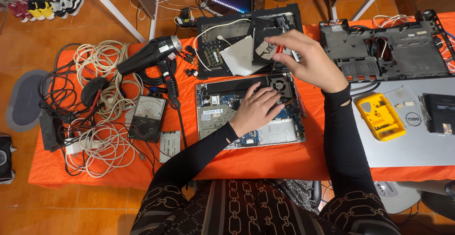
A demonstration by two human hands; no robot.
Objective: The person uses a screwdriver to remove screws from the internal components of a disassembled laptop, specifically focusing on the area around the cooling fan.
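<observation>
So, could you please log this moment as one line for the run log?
left hand: flat on opened laptop | right hand: raised, gripping screwdriver above fan | surface: orange table

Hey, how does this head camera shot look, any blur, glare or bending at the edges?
Head view: even indoor light, soft shadows; the raised right hand is slightly motion-blurred, the left hand on the opened silver laptop base sharp; wide-angle bending at the corners; mild sheen on the grey laptop lid.
</observation>
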